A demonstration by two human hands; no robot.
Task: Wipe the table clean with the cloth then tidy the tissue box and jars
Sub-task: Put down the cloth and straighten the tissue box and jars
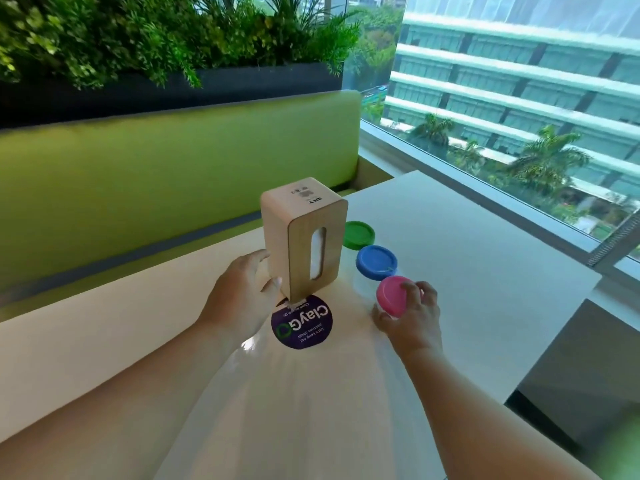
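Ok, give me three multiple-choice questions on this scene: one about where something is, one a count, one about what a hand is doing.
1. Where is the purple sticker?
A. At the foot of the tissue box
B. On the green bench
C. On the window sill

2. How many jars are in view?
A. One
B. Three
C. Six

3. What is the right hand doing?
A. Lying flat on the table
B. Gripping the pink-lidded jar
C. Holding a cloth

Answers:
1 A: the box's lower end sits at the sticker's far edge.
2 B: three coloured lids show in a row, green, blue and pink.
3 B: the fingers curl round the pink lid.
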